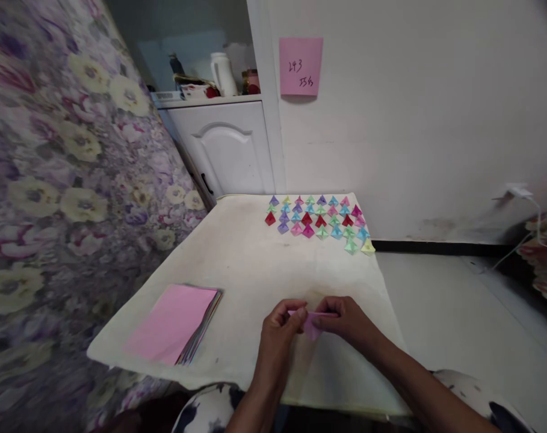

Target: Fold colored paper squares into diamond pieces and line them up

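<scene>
A small piece of folded pink paper is held between my two hands above the front of the table. Its lower part comes to a point, and a straight folded edge runs along its top. My left hand pinches the left side with thumb and forefinger. On the other side, my right hand grips the right end, its thumb across the front. Parts of the paper are hidden behind my fingers.
Several rows of small folded paper pieces in many colours lie at the table's back right. A stack of coloured paper, pink on top, lies at the left. A floral curtain hangs left of the cream-covered table. A pink note is on the wall.
</scene>
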### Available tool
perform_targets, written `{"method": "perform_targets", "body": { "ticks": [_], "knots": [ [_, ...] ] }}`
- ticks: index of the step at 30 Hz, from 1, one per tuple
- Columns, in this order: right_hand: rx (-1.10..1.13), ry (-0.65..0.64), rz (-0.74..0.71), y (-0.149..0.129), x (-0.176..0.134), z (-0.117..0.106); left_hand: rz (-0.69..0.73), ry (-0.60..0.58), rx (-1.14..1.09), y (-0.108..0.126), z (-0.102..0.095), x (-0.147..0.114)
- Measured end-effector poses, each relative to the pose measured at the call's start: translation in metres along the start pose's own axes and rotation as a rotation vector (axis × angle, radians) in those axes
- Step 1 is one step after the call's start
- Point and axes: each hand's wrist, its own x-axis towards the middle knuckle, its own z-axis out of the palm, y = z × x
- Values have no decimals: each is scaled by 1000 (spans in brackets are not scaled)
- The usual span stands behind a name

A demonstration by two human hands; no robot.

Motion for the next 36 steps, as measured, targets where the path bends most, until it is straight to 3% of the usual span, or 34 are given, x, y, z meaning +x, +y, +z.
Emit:
{"method": "perform_targets", "body": {
  "ticks": [5,13,20,30,34,36],
  "knots": [
    [-77,-20,2,1,1,-4,-35,-24,95,3,-4,4],
    [-69,-13,1,0,3,-10,-73,6,64,5,-7,7],
    [-7,20,-27,-3,1,-6,-173,-105,15,-2,2,3],
    [-128,144,-79,-17,-2,-12,-11,-78,2,-1,3,5],
    [-128,140,-94,-19,-4,-10,-48,-53,-41,-1,7,3],
    [-213,202,-160,-18,-5,-8,-52,-12,-21,-2,7,3]
  ]
}}
